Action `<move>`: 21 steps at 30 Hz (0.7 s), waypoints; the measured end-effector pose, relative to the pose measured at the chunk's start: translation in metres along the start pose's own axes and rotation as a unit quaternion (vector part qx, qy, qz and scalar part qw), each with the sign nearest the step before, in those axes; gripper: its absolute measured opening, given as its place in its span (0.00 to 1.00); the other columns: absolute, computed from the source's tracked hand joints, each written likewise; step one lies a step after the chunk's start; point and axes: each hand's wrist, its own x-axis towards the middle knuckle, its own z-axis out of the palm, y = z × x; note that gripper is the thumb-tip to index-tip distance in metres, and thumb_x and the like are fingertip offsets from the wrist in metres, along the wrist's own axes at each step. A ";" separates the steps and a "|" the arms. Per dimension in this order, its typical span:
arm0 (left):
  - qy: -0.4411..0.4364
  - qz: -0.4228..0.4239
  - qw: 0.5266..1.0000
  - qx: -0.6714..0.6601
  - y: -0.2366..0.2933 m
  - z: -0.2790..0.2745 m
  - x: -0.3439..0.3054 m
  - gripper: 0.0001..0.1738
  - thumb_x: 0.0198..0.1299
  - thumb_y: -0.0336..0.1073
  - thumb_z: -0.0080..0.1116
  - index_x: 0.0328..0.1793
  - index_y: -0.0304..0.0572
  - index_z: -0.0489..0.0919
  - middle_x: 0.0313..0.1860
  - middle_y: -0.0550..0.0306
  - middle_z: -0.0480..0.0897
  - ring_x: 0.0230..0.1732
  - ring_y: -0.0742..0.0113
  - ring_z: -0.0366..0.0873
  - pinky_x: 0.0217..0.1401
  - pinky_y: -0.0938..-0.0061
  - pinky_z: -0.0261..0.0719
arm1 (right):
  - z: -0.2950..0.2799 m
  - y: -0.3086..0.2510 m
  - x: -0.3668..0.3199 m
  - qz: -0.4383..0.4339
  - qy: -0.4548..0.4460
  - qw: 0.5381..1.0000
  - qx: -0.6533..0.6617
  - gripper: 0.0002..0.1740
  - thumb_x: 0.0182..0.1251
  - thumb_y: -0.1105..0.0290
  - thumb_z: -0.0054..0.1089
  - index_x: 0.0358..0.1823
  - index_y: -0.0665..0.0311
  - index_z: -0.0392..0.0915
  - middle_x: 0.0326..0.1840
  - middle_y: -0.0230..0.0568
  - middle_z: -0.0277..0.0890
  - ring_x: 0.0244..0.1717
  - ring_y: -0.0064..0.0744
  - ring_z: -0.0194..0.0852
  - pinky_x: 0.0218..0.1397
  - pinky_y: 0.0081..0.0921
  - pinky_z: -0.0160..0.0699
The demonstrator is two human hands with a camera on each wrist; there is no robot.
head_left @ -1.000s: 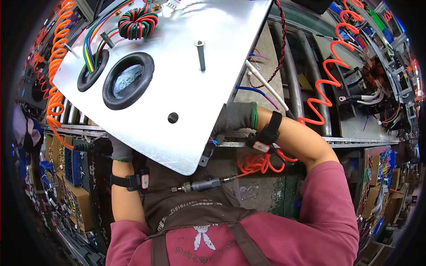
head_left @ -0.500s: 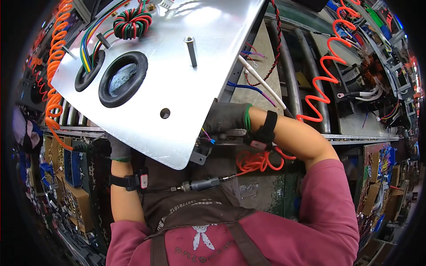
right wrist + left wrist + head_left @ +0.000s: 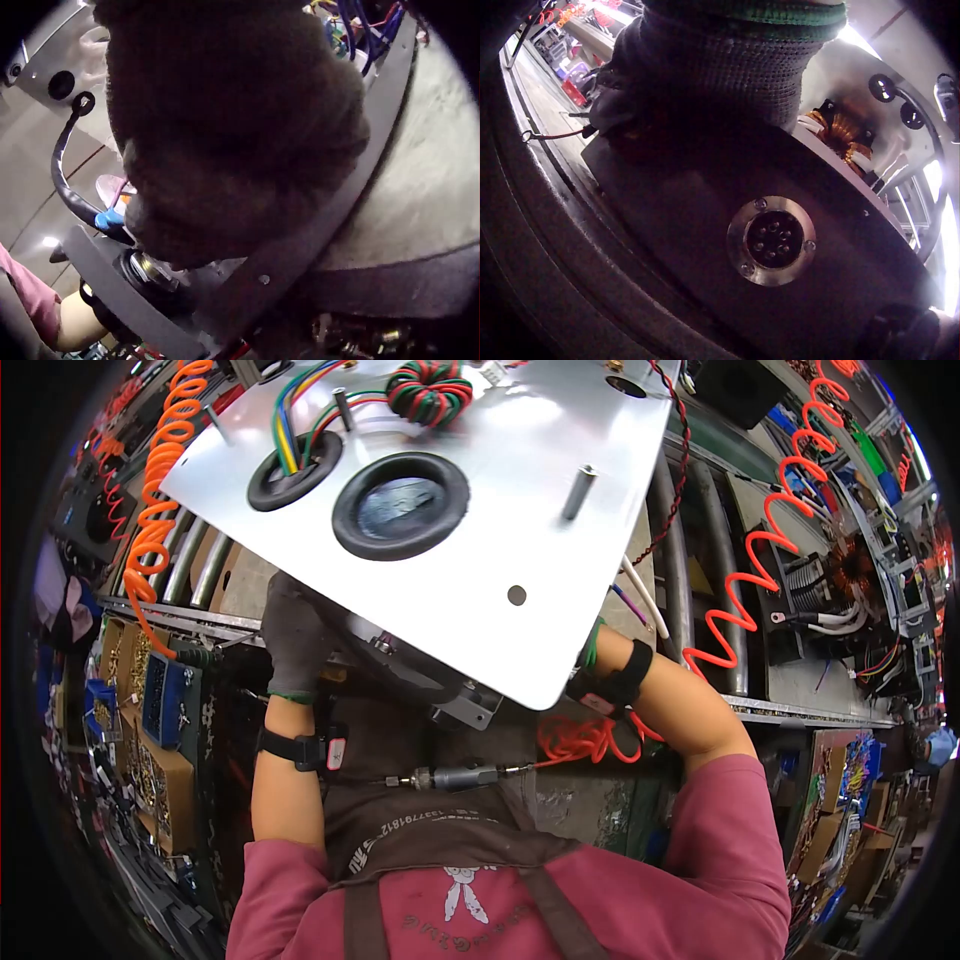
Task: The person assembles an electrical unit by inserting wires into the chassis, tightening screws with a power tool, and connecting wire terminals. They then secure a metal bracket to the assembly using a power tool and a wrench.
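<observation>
A large silvery metal plate point(image 3: 430, 585), with black rubber rings and a red-green wire coil point(image 3: 430, 393), tops a dark chassis point(image 3: 400, 662). My gloved left hand point(image 3: 295, 632) grips the chassis at its left front. In the left wrist view the left hand point(image 3: 712, 75) lies over the edge of a dark panel point(image 3: 675, 202) with a round metal-ringed connector point(image 3: 771, 241); its fingertips are hidden. The plate covers most of my right hand point(image 3: 592, 648) in the head view. In the right wrist view the right hand point(image 3: 232, 142) curls against the grey frame point(image 3: 274, 262), fingertips hidden.
A power driver point(image 3: 455, 777) lies across the apron, with a coiled red hose point(image 3: 590, 740) beside it. Metal rollers point(image 3: 727, 590) and another wired assembly point(image 3: 825, 585) are at the right. Parts bins point(image 3: 165, 700) stand at the left; orange coiled hoses point(image 3: 160, 495) hang nearby.
The plate and chassis have shifted right and swung, showing more of the dark front. My left hand has moved up and right and shows more; my right hand is now mostly behind the plate.
</observation>
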 end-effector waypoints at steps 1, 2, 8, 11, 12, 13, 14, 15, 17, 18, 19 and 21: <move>0.002 -0.024 1.000 -0.014 0.007 0.000 0.000 0.24 0.48 0.38 0.68 0.52 0.39 0.77 0.47 0.48 0.79 0.47 0.50 0.80 0.50 0.63 0.77 | 0.002 0.012 0.010 -0.088 0.034 0.995 -0.019 0.25 0.67 0.45 0.57 0.39 0.64 0.81 0.22 0.34 0.76 0.19 0.22 0.71 0.24 0.21 0.70; 0.005 -0.049 0.998 -0.027 0.014 0.000 0.000 0.25 0.47 0.39 0.68 0.52 0.40 0.77 0.47 0.49 0.79 0.47 0.52 0.80 0.50 0.63 0.77 | 0.003 0.026 0.020 -0.175 0.068 0.982 -0.037 0.25 0.68 0.48 0.56 0.45 0.65 0.80 0.26 0.36 0.77 0.21 0.21 0.71 0.25 0.21 0.71; -0.002 -0.039 0.994 0.100 0.047 -0.007 -0.001 0.30 0.46 0.46 0.70 0.56 0.43 0.78 0.53 0.51 0.78 0.52 0.56 0.80 0.54 0.65 0.78 | 0.020 0.004 -0.003 -0.038 0.080 0.996 0.034 0.19 0.71 0.61 0.54 0.56 0.65 0.77 0.30 0.38 0.79 0.27 0.25 0.76 0.30 0.24 0.76; -0.018 -0.052 0.990 0.130 0.044 -0.006 0.005 0.32 0.44 0.48 0.70 0.56 0.44 0.77 0.55 0.50 0.77 0.54 0.53 0.80 0.55 0.64 0.78 | 0.020 0.027 0.013 -0.175 0.184 0.960 -0.117 0.17 0.70 0.63 0.54 0.53 0.65 0.78 0.30 0.38 0.78 0.24 0.24 0.74 0.27 0.24 0.73; -0.020 -0.061 0.992 0.110 0.047 -0.006 0.005 0.34 0.43 0.49 0.71 0.57 0.45 0.77 0.56 0.49 0.77 0.55 0.51 0.79 0.55 0.63 0.78 | 0.015 0.023 0.009 -0.159 0.156 0.969 -0.109 0.17 0.69 0.63 0.54 0.53 0.65 0.78 0.32 0.38 0.79 0.26 0.25 0.74 0.29 0.24 0.73; -0.028 -0.090 0.989 0.116 0.051 -0.007 0.004 0.34 0.41 0.50 0.72 0.56 0.45 0.77 0.56 0.49 0.77 0.54 0.51 0.79 0.55 0.62 0.78 | 0.011 0.019 0.003 -0.142 0.129 0.976 -0.099 0.17 0.69 0.63 0.55 0.53 0.64 0.78 0.34 0.38 0.79 0.27 0.26 0.74 0.30 0.24 0.73; -0.022 -0.111 0.987 0.113 0.057 -0.005 0.004 0.34 0.41 0.50 0.72 0.56 0.45 0.78 0.56 0.49 0.77 0.54 0.51 0.79 0.55 0.62 0.78 | 0.009 0.010 -0.003 -0.125 0.107 0.982 -0.097 0.16 0.68 0.64 0.55 0.53 0.64 0.79 0.35 0.38 0.79 0.29 0.26 0.74 0.32 0.25 0.73; -0.016 -0.132 0.985 0.110 0.060 -0.005 0.005 0.34 0.40 0.49 0.72 0.55 0.45 0.78 0.56 0.49 0.76 0.54 0.51 0.80 0.55 0.62 0.78 | 0.008 -0.001 -0.009 -0.101 0.078 0.990 -0.066 0.19 0.67 0.62 0.58 0.57 0.61 0.79 0.44 0.42 0.82 0.39 0.31 0.77 0.44 0.28 0.76; -0.010 -0.125 0.988 0.090 0.057 -0.004 0.004 0.34 0.37 0.44 0.72 0.55 0.45 0.79 0.55 0.48 0.76 0.53 0.50 0.80 0.55 0.60 0.78 | 0.016 0.013 -0.002 -0.108 0.125 0.982 -0.094 0.18 0.66 0.62 0.59 0.52 0.66 0.79 0.34 0.40 0.79 0.33 0.19 0.72 0.38 0.23 0.74; -0.005 -0.119 0.989 0.084 0.060 -0.003 0.003 0.33 0.36 0.43 0.72 0.54 0.45 0.79 0.55 0.48 0.76 0.53 0.49 0.79 0.55 0.60 0.78 | 0.015 0.019 0.003 -0.108 0.117 0.983 -0.094 0.19 0.68 0.62 0.58 0.54 0.66 0.78 0.35 0.40 0.79 0.33 0.19 0.72 0.38 0.22 0.74; 0.000 -0.112 0.991 0.079 0.059 -0.003 0.002 0.32 0.36 0.42 0.71 0.53 0.45 0.80 0.56 0.48 0.75 0.54 0.49 0.78 0.55 0.60 0.78 | 0.015 0.022 0.007 -0.109 0.109 0.983 -0.094 0.20 0.69 0.61 0.57 0.56 0.66 0.77 0.37 0.39 0.80 0.33 0.18 0.72 0.38 0.21 0.74; 0.016 -0.089 0.994 0.068 0.052 0.000 0.002 0.31 0.36 0.42 0.72 0.51 0.45 0.81 0.57 0.48 0.74 0.58 0.48 0.75 0.58 0.60 0.76 | 0.020 -0.006 -0.006 -0.025 0.114 0.989 -0.094 0.20 0.69 0.60 0.56 0.56 0.67 0.77 0.36 0.39 0.80 0.33 0.18 0.72 0.38 0.21 0.73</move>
